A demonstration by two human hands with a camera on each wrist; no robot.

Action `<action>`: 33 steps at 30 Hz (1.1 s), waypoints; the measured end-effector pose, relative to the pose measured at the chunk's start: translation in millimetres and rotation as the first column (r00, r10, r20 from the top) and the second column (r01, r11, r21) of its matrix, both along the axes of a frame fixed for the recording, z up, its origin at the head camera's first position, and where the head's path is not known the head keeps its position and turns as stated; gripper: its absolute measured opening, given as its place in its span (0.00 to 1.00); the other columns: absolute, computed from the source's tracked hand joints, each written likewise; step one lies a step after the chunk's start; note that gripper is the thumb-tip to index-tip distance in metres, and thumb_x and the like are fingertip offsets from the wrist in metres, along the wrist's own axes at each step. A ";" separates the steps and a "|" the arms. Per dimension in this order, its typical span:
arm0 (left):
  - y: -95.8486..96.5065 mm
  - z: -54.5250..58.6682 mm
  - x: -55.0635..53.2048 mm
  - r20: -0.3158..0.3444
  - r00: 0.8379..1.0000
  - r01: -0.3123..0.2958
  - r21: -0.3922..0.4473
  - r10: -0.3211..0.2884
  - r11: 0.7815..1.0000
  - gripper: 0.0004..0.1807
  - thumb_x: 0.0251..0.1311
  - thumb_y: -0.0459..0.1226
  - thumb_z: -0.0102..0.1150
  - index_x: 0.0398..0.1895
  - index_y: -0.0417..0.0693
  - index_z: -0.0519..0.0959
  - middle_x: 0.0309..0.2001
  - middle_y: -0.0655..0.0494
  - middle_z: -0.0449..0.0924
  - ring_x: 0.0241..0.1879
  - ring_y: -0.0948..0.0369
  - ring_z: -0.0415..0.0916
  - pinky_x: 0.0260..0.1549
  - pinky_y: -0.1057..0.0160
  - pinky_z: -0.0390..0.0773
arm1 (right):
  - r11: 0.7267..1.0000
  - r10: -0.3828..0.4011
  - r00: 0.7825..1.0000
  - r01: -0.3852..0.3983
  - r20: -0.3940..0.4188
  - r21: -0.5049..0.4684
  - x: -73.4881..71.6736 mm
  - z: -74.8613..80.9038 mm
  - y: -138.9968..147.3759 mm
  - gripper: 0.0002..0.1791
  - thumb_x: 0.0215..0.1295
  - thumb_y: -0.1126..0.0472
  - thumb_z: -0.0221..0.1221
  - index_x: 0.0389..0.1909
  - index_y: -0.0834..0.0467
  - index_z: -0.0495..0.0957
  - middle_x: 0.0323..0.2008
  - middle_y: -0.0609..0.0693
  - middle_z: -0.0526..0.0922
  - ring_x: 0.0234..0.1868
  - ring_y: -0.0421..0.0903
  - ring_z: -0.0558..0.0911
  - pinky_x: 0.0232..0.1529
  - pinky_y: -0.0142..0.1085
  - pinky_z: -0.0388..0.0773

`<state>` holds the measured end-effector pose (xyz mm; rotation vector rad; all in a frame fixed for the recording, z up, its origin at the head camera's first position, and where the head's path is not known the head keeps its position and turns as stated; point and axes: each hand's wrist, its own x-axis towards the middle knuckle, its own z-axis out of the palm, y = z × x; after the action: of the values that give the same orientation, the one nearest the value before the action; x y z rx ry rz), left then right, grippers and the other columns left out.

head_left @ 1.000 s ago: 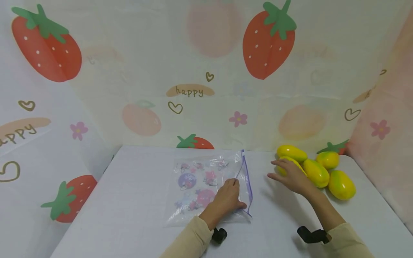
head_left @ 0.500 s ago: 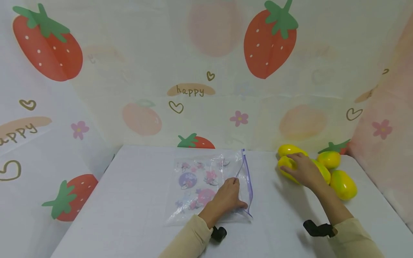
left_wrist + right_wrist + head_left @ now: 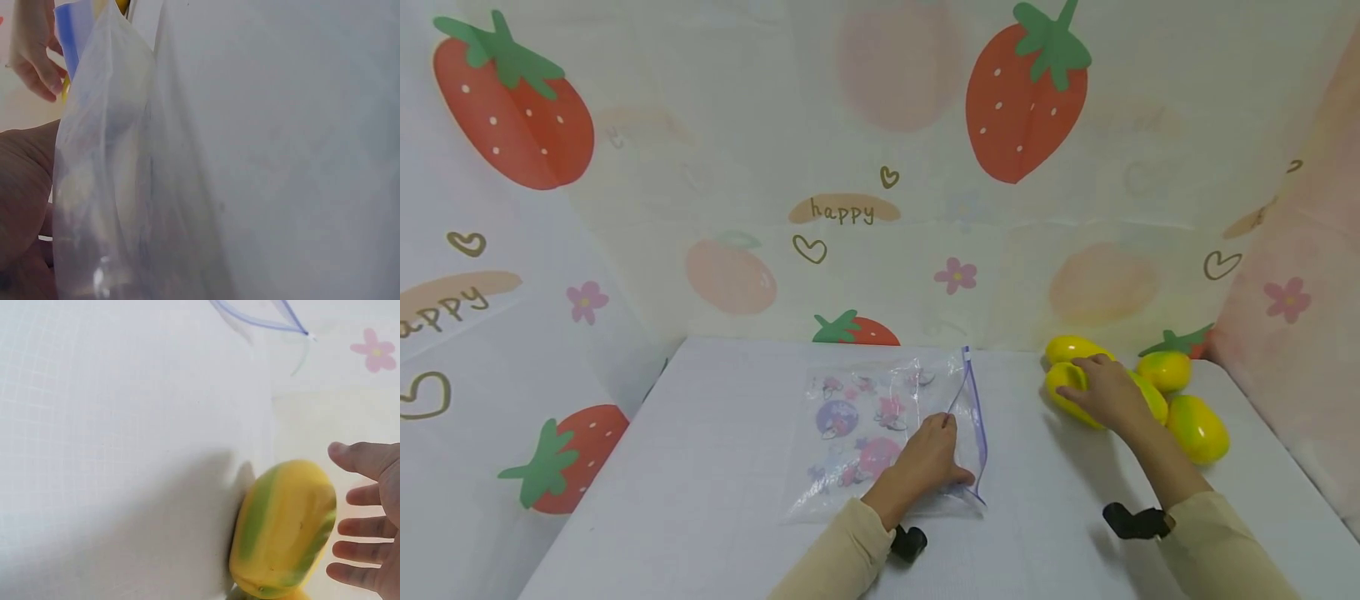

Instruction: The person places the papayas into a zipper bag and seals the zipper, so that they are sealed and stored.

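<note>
- Clear plastic, printed in pink and purple: the bag (image 3: pixel 853 429) lies on the white table (image 3: pixel 715 467), its purple zip edge (image 3: pixel 979 417) towards the fruits.
- Left hand (image 3: pixel 921 458): on the bag, close to the zip edge, thumb held out from the fingers. The fingertips are hidden; I cannot tell whether it pinches the film or merely presses it.
- Right hand (image 3: pixel 1108 392): over the near fruit (image 3: pixel 1066 377), at the table's right rear. Fingers and thumb are straight and spread in the right wrist view, a gap showing beside the fruit. Contact cannot be settled from the head view.
- Left wrist view alone shows the film raised in a steep fold. That fold screens whatever lies behind it; the right hand appears past it, with slivers of yellow.
- Right wrist view alone gives the fruit's green streaks clearly; the bag is reduced there to a purple edge.
- Four other fruits (image 3: pixel 1195 429), yellow, are grouped around the near one. The right hand partly covers one of them.
- Black mounts (image 3: pixel 910 543) sit at both beige sleeves (image 3: pixel 842 554).
- Behind: a backdrop (image 3: pixel 737 167) of strawberries, hearts, flowers and the word "happy".
</note>
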<state>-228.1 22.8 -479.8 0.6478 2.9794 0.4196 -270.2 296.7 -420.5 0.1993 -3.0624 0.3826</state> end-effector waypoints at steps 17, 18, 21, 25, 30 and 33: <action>-1.3 -2.2 0.9 -0.002 1.000 -0.005 0.019 0.005 1.000 0.51 0.42 0.52 0.77 0.65 0.30 0.67 0.63 0.42 0.72 0.64 0.52 0.69 0.64 0.60 0.69 | 0.999 -0.046 0.996 0.047 0.076 -0.018 -6.4 -11.9 -1.9 0.38 0.61 0.51 0.64 0.64 0.72 0.65 0.57 0.77 0.68 0.54 0.71 0.71 0.57 0.64 0.69; -1.3 -1.8 1.0 -0.002 1.000 -0.005 0.018 0.005 1.000 0.51 0.42 0.52 0.77 0.65 0.31 0.67 0.63 0.42 0.72 0.64 0.52 0.69 0.64 0.60 0.69 | 0.999 -0.044 0.996 0.045 0.076 -0.018 -6.4 -11.8 -2.4 0.38 0.61 0.52 0.64 0.64 0.71 0.64 0.57 0.77 0.69 0.53 0.70 0.72 0.56 0.64 0.69; -0.7 -1.8 1.0 0.000 1.000 -0.011 0.016 0.011 1.000 0.51 0.42 0.53 0.77 0.65 0.31 0.67 0.63 0.43 0.72 0.64 0.53 0.69 0.63 0.60 0.70 | 0.999 -0.038 0.996 0.039 0.074 -0.011 -6.0 -12.1 -3.0 0.38 0.60 0.55 0.65 0.65 0.72 0.64 0.56 0.77 0.69 0.53 0.70 0.72 0.55 0.63 0.70; 0.1 -1.9 1.0 0.011 1.000 -0.018 0.011 0.018 1.000 0.51 0.42 0.53 0.77 0.66 0.32 0.67 0.63 0.43 0.72 0.64 0.53 0.69 0.62 0.59 0.71 | 0.999 -0.035 0.997 0.036 0.067 -0.012 -6.2 -13.5 -3.8 0.37 0.59 0.57 0.65 0.65 0.71 0.64 0.55 0.77 0.69 0.53 0.71 0.72 0.55 0.63 0.70; 0.2 -2.5 0.6 0.016 1.000 -0.018 0.008 0.018 1.000 0.51 0.43 0.53 0.76 0.66 0.33 0.66 0.63 0.43 0.72 0.64 0.53 0.69 0.62 0.59 0.71 | 0.999 -0.044 0.997 0.045 0.069 -0.012 -7.1 -15.3 -4.2 0.36 0.59 0.59 0.65 0.64 0.71 0.63 0.55 0.77 0.69 0.54 0.71 0.71 0.55 0.64 0.69; -0.3 -3.2 0.2 0.010 1.000 -0.018 0.009 0.018 1.000 0.51 0.43 0.53 0.76 0.66 0.33 0.66 0.63 0.43 0.72 0.64 0.52 0.69 0.62 0.59 0.71 | 0.999 -0.049 0.996 0.050 0.069 -0.006 -8.2 -17.3 -4.7 0.36 0.60 0.59 0.65 0.65 0.71 0.62 0.56 0.77 0.69 0.56 0.71 0.70 0.57 0.64 0.68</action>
<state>-227.9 22.5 -483.0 0.6177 2.9777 0.4365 -278.4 292.0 -437.8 0.1116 -3.1257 0.4076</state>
